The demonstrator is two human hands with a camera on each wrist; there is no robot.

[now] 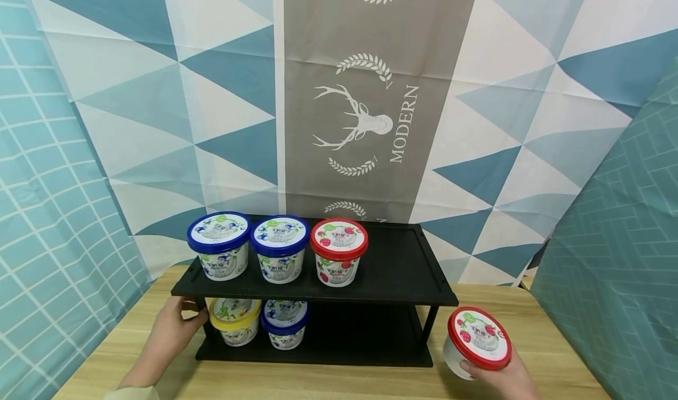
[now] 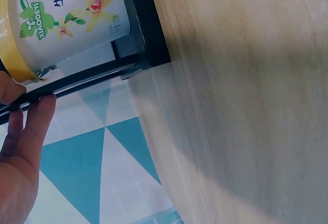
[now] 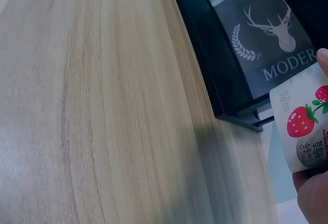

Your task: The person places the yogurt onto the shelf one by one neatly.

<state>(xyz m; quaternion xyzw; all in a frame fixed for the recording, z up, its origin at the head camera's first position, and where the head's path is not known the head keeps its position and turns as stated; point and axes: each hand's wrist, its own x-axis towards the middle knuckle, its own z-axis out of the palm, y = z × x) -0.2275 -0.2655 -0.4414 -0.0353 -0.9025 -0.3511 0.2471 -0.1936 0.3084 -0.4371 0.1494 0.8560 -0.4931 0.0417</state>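
A two-tier black shelf (image 1: 392, 265) stands on the table. At its left side, my left hand (image 1: 173, 327) pinches the upright (image 2: 77, 76), thumb on one side and fingers on the other. Right beside that thumb, on the lower tier, is a yellow-lidded tub (image 1: 235, 320) with vanilla flowers printed on it. My right hand (image 1: 505, 379) holds a red-lidded strawberry tub (image 1: 478, 341) to the right of the shelf, lid tilted up; its printed side (image 3: 302, 121) shows in the right wrist view. Part of the right hand is hidden behind the tub.
On the upper tier sit two blue-lidded tubs (image 1: 219, 244) and another red-lidded tub (image 1: 339, 250). A blue-lidded tub (image 1: 285, 322) stands on the lower tier, next to the yellow one. Patterned cloth (image 1: 365, 123) hangs behind the wooden table (image 1: 296, 385).
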